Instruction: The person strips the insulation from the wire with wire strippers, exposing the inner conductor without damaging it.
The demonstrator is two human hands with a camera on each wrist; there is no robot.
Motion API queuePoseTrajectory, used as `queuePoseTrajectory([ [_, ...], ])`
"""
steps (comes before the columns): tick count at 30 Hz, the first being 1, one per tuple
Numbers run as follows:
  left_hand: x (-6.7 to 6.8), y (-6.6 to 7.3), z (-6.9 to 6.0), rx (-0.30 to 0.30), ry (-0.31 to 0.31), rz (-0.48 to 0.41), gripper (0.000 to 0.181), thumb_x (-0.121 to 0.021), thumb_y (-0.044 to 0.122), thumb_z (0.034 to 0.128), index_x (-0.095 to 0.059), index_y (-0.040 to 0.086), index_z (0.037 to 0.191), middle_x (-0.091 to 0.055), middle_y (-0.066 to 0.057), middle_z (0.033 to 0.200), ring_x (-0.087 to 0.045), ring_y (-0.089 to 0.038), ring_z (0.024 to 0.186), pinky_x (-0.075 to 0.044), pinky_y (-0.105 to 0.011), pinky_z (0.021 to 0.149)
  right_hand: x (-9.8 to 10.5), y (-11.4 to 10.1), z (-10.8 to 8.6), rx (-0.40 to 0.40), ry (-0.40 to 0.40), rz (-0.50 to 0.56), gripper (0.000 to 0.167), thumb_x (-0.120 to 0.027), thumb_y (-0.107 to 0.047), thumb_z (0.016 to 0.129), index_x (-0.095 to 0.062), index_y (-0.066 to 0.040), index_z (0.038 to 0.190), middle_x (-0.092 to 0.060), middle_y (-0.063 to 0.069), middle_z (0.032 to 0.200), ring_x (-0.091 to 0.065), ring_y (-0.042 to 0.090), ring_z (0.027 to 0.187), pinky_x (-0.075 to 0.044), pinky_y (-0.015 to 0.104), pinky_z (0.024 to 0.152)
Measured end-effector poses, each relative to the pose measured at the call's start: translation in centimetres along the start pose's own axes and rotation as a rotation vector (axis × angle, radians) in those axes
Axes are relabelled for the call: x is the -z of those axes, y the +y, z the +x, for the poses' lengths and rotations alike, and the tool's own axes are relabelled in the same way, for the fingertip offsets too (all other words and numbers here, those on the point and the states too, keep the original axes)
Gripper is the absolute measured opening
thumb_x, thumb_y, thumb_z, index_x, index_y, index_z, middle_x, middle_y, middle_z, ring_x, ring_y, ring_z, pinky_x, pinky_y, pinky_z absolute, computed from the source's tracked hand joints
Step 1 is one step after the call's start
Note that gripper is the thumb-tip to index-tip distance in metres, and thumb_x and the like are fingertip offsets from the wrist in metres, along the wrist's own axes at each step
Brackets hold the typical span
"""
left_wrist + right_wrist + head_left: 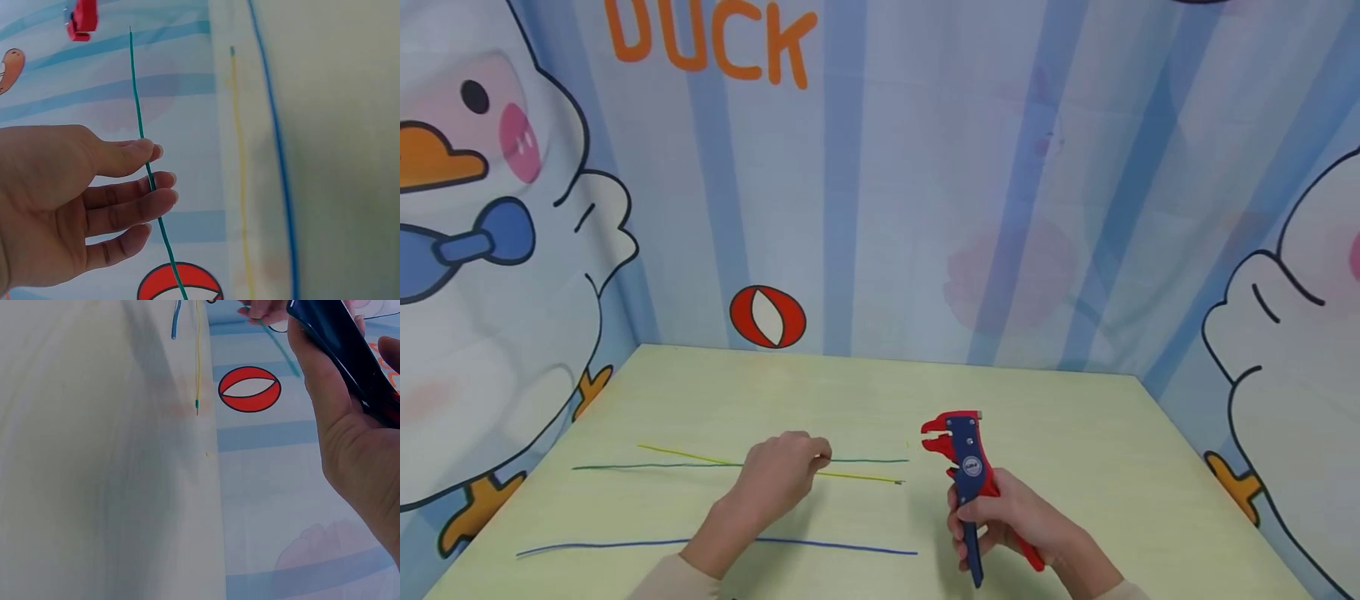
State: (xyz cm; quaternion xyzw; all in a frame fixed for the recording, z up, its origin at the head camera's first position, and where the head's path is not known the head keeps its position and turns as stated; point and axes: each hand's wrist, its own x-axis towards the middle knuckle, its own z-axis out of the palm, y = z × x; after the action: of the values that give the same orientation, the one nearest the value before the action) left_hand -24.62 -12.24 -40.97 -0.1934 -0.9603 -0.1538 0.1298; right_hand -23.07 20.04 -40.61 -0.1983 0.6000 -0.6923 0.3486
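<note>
Blue plastic-coated wire (pixel 842 546), long and thin, lies nearest on the pale yellow bench (pixel 1060 433), passing beneath the left forearm (pixel 722 533); I would keep that arm from dragging it. To its right, my right hand (pixel 1018 504) has its fingers wrapped round the handles of a red and dark-blue wire stripper (pixel 966 442), whose jaws stand apart, facing left with nothing between them. I'd squeeze lightly with that grip, so the jaws stay spread and level with the wire. My left hand (pixel 782 471) pinches a thin green plastic-coated wire (pixel 136 94) between thumb and index finger, raised off the bench, its free end pointing toward the stripper but outside the jaws. Such a thin length will probably flex, so I'd take it closer to that end and line it up straight. Below it lies a thin yellow plastic-coated wire (pixel 861 477), with a short green piece (pixel 197 404) at one end; it could snag if I dip too low. Farther off are a tiny yellow scrap (pixel 207 454) and, behind everything, a blue-striped cloth backdrop (pixel 895 208).
</note>
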Motion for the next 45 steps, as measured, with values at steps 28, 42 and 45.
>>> queuePoseTrajectory([
  [28,-3.5,-1.3,0.4,-0.023,-0.151,-0.010,0.038,-0.058,-0.014,0.0808,-0.044,0.015,0.060,-0.036,0.003,0.060,-0.027,-0.012,0.057,-0.025,-0.029,0.051,0.9,0.1,0.1,-0.019,0.018,-0.006,0.014,-0.052,-0.009,0.100,-0.052,0.000,0.111,-0.067,0.015,0.094,-0.068,0.025,0.081,-0.056,0.050,0.080],
  [42,-3.1,-1.5,0.5,0.007,-0.174,0.033,0.030,-0.062,-0.008,0.0864,-0.055,0.013,0.066,-0.049,0.002,0.067,-0.039,-0.014,0.059,-0.036,-0.032,0.052,1.0,0.3,0.2,-0.039,0.025,-0.019,0.014,-0.054,-0.009,0.099,-0.053,0.000,0.109,-0.067,0.015,0.093,-0.069,0.026,0.079,-0.057,0.049,0.078],
  [45,-2.5,-1.3,0.2,0.028,-0.194,0.059,0.019,-0.069,-0.003,0.0879,-0.064,0.011,0.076,-0.057,0.000,0.074,-0.049,-0.016,0.064,-0.046,-0.036,0.056,1.0,0.3,0.2,-0.042,0.023,-0.013,0.014,-0.055,-0.009,0.098,-0.053,0.000,0.109,-0.067,0.015,0.092,-0.068,0.025,0.079,-0.057,0.049,0.078],
])
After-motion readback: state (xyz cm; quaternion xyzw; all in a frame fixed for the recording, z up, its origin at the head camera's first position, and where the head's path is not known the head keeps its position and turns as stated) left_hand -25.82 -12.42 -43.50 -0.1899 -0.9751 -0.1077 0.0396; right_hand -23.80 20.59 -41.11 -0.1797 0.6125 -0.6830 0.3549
